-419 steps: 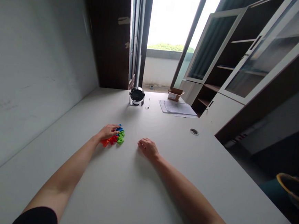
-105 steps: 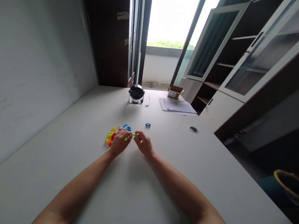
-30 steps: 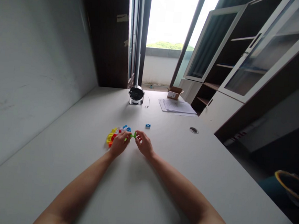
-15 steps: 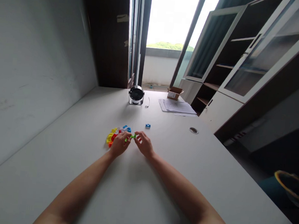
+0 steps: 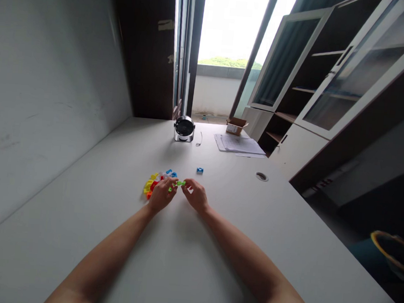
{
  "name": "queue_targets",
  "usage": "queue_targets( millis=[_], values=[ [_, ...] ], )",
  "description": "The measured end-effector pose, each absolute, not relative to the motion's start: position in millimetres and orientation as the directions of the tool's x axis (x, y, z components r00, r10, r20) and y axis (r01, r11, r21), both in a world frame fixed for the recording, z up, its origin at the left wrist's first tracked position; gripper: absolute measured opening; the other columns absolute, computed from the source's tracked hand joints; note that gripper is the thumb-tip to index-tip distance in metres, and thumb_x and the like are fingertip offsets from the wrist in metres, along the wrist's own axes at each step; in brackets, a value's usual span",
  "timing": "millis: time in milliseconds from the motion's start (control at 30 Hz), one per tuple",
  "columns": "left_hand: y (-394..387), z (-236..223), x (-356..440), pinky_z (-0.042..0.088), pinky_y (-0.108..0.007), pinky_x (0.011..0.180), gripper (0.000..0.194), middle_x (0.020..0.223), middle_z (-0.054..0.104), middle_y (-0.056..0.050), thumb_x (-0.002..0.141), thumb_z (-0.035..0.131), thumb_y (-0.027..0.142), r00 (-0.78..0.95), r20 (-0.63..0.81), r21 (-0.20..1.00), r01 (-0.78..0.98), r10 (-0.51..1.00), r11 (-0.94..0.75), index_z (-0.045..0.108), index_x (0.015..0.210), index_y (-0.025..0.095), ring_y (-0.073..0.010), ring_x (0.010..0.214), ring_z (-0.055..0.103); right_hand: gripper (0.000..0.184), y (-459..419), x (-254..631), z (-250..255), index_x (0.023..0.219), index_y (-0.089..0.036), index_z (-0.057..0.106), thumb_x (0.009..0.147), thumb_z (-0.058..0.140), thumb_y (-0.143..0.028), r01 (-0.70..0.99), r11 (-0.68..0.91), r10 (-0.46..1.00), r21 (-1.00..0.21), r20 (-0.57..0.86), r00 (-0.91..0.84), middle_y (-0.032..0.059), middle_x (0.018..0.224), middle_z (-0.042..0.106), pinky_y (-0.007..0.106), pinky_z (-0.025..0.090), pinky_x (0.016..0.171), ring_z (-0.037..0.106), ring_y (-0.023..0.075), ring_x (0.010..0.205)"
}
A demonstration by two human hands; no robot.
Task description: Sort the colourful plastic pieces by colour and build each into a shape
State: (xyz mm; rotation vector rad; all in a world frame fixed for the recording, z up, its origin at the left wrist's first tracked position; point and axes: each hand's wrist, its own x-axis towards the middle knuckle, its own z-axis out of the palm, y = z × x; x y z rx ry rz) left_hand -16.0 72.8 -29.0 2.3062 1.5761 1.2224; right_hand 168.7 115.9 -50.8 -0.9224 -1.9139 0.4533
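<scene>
Between our left hand (image 5: pixel 163 193) and right hand (image 5: pixel 195 195), over the white tabletop (image 5: pixel 182 266), we pinch a small bright-green plastic-looking piece (image 5: pixel 181 183), one grip per end. Likely light, stiff, slightly slick, not fragile; best held by its ends.

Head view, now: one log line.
left hand: holds small green plastic piece; right hand: holds same piece; blocky blue plastic piece: beyond both hands

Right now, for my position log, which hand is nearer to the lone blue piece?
Right. The right hand is on the near side of the lone blue piece, almost directly below it in view; the left hand is farther off leftward, by the coloured pile.
</scene>
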Motion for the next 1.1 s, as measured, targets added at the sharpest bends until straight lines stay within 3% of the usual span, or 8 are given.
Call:
queue_targets(
  millis=[300, 433, 700, 867, 1100],
  values=[
    [72.3, -27.5, -15.8, 0.049, -0.031, 0.077, 0.019, 0.105, 0.069, -0.005, 0.101, 0.049, 0.027, 0.181, 0.553, 0.462, 0.746, 0.813, -0.480, 0.061, 0.116, 0.026, -0.0173, 0.082, 0.065, 0.009, 116.6, 168.6, -51.0, 0.094, -0.022, 0.064, 0.092, 0.062, -0.031, 0.411, 0.632, 0.775, -0.657, 0.552, -0.309, 0.0005, 0.081, 0.070, 0.027, 0.051, 0.070, 0.064, 0.0152, 0.069],
    [73.1, -28.6, -16.1, 0.049, -0.032, 0.078, 0.018, 0.104, 0.069, -0.005, 0.101, 0.049, 0.029, 0.163, 0.561, 0.455, 0.758, 0.811, -0.467, 0.062, 0.113, 0.026, -0.0187, 0.087, 0.065, 0.016, 114.7, 169.4, -47.6, 0.089, -0.023, 0.063, 0.097, 0.056, -0.036, 0.428, 0.627, 0.779, -0.651, 0.545, -0.310, 0.0008, 0.079, 0.070, 0.027, 0.049, 0.068, 0.064, 0.0153, 0.067],
    [73.9, -30.6, -16.4, 0.049, -0.033, 0.080, 0.015, 0.100, 0.069, -0.004, 0.101, 0.049, 0.027, 0.125, 0.578, 0.448, 0.778, 0.806, -0.441, 0.061, 0.109, 0.026, -0.0197, 0.087, 0.065, 0.022, 112.9, 168.6, -45.1, 0.117, -0.024, 0.057, 0.098, 0.049, -0.030, 0.317, 0.644, 0.764, -0.696, 0.576, -0.290, 0.0046, 0.096, 0.072, 0.029, 0.055, 0.073, 0.068, 0.0167, 0.078],
    [74.0, -31.1, -17.5, 0.049, -0.034, 0.080, 0.013, 0.098, 0.068, -0.005, 0.100, 0.050, 0.027, 0.116, 0.578, 0.449, 0.781, 0.808, -0.434, 0.061, 0.107, 0.025, -0.0207, 0.087, 0.065, 0.028, 111.8, 165.6, -46.1, 0.117, -0.024, 0.056, 0.090, 0.052, -0.023, 0.240, 0.676, 0.732, -0.697, 0.597, -0.328, 0.0064, 0.106, 0.069, 0.029, 0.058, 0.070, 0.069, 0.0170, 0.085],
    [73.8, -30.2, -18.2, 0.049, -0.033, 0.079, 0.013, 0.097, 0.068, -0.005, 0.099, 0.050, 0.025, 0.103, 0.572, 0.454, 0.787, 0.814, -0.418, 0.060, 0.107, 0.025, -0.0206, 0.088, 0.065, 0.031, 109.9, 164.9, -44.6, 0.119, -0.025, 0.059, 0.089, 0.054, -0.020, 0.233, 0.693, 0.713, -0.682, 0.600, -0.363, 0.0063, 0.108, 0.066, 0.026, 0.058, 0.067, 0.068, 0.0158, 0.086]
  ],
)
